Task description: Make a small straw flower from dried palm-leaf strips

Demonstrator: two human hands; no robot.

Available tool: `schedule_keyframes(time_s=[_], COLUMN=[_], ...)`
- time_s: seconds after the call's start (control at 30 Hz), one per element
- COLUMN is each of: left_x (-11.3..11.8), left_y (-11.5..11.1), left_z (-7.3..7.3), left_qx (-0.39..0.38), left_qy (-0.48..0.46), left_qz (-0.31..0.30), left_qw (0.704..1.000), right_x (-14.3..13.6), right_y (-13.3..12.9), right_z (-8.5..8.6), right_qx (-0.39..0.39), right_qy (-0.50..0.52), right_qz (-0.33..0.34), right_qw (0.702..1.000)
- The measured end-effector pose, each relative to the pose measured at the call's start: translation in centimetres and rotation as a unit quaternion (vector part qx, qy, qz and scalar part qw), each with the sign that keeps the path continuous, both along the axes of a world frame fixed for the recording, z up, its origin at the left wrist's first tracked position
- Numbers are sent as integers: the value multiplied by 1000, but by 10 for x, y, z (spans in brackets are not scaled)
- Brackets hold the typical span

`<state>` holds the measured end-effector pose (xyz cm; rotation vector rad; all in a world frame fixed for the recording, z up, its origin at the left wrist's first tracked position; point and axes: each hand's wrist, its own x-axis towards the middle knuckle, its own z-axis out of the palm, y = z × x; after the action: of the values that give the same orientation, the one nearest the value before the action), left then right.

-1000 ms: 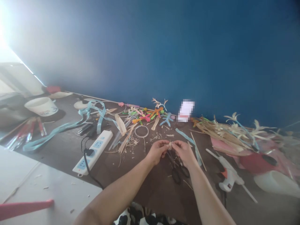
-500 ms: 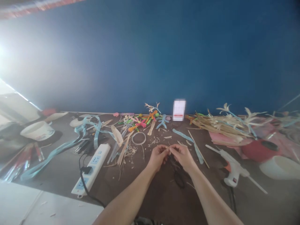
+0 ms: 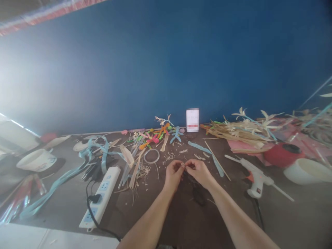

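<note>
My left hand [image 3: 174,174] and my right hand [image 3: 198,171] meet above the middle of the dark table [image 3: 178,221]. Thumb and forefinger of each are pinched together, tips touching or nearly so. Whatever lies between the fingertips is too small to make out. Beyond my hands are pale scraps [image 3: 169,157] and a clear ring [image 3: 151,156]. Dried husk strips [image 3: 137,169] lie to the left. On the right are a light blue ribbon piece [image 3: 216,164] and a thin stick [image 3: 217,160]. A dark cord [image 3: 198,197] partly shows beneath my right wrist.
A white power strip [image 3: 102,199] with a black plug lies left, beside a long blue ribbon [image 3: 54,186] and a white cup [image 3: 37,160]. At right are a white glue gun [image 3: 256,176], a red roll [image 3: 282,154] and husk flowers [image 3: 269,119]. Colourful fuzzy pieces [image 3: 154,138] lie along the wall.
The camera view has tilted and shifted slightly, so the table items appear a little further left. Both hands stay pinched together in nearly the same place.
</note>
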<state>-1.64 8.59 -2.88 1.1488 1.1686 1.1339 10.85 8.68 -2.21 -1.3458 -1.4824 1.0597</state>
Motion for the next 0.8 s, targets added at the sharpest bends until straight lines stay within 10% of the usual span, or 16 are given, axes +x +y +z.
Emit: schedule_keyframes(time_s=[0.8], left_x=[-5], left_y=[6], left_z=[-2], left_qx=[-11], left_qy=[47], left_qz=[-22], left_qw=[999], right_x=[-1], right_y=[-3], right_z=[5], right_qx=[39], right_qy=[-70], right_qz=[-8], right_qw=[997])
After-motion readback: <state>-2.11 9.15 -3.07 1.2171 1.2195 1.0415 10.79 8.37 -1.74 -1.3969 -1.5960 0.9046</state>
